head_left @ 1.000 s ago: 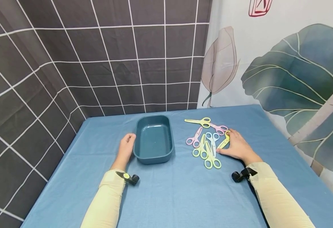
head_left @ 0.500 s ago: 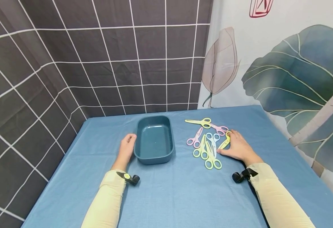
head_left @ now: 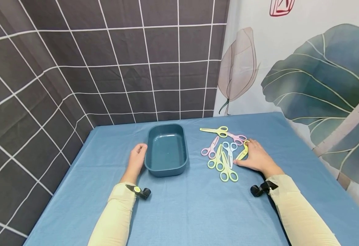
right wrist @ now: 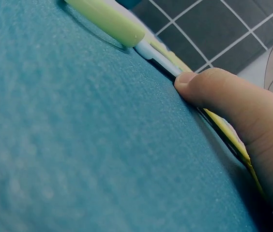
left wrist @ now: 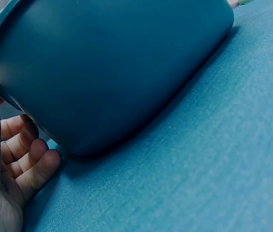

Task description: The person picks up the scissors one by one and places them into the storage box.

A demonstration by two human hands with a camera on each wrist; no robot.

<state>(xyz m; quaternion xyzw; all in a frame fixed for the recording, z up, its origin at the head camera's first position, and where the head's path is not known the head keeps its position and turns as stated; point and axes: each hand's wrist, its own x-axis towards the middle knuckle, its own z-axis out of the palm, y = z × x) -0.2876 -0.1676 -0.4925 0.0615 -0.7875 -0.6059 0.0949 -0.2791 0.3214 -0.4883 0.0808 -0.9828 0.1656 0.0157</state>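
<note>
My left hand [head_left: 136, 160] rests beside a dark teal rectangular bin [head_left: 166, 172] in the head view. Its fingertips touch the outer wall of the bin [left wrist: 107, 72] in the left wrist view, the fingers bent loosely. My right hand [head_left: 258, 158] lies on the cloth around yellow scissors [head_left: 242, 154], thumb near the blade tip and fingers by the handle loops. The right wrist view shows the thumb [right wrist: 223, 92] fairly straight beside a pale blade; the other fingers are hidden there. Close by lie light blue and white scissors [head_left: 229, 149] and light green scissors [head_left: 227, 173].
More scissors lie on the blue cloth [head_left: 179, 212]: pink scissors [head_left: 210, 149], yellow scissors [head_left: 218, 131] and, partly overlapped, another pink pair [head_left: 236, 138]. Behind the table hang a dark grid-patterned curtain [head_left: 121, 78] and a leaf-printed cloth [head_left: 247, 102].
</note>
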